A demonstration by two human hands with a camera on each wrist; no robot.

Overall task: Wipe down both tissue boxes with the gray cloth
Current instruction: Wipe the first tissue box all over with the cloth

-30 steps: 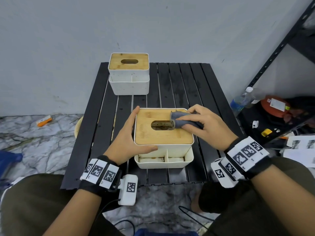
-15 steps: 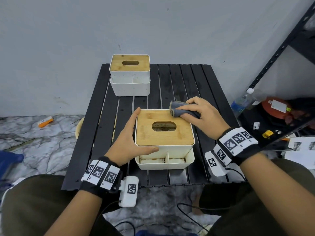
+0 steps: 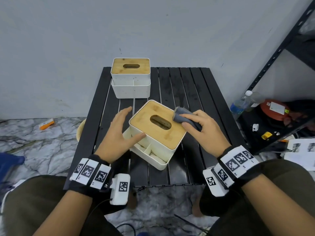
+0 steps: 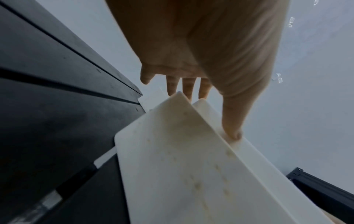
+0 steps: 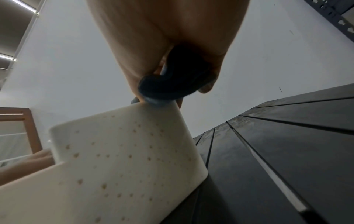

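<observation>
The near tissue box (image 3: 158,132), white with a bamboo lid and an oval slot, stands turned at an angle on the black slatted table (image 3: 187,86). My right hand (image 3: 201,128) grips the folded gray cloth (image 3: 183,117) and presses it on the lid's right edge; the cloth (image 5: 168,86) shows dark above the box wall (image 5: 124,159) in the right wrist view. My left hand (image 3: 119,135) has straight fingers beside the box's left side, its thumb touching the white wall (image 4: 172,151). A second, matching tissue box (image 3: 130,77) stands at the table's far left.
A black metal shelf (image 3: 281,45) rises on the right, with a plastic bottle (image 3: 240,103), a red container (image 3: 274,109) and papers (image 3: 300,150) at its foot. An orange object (image 3: 46,124) lies on the marble floor to the left. A grey wall stands behind the table.
The near box has been turned clockwise, now standing diagonal. My right hand has moved the cloth from the lid's far corner to its right edge. My left hand has loosened, its fingers spread beside the box.
</observation>
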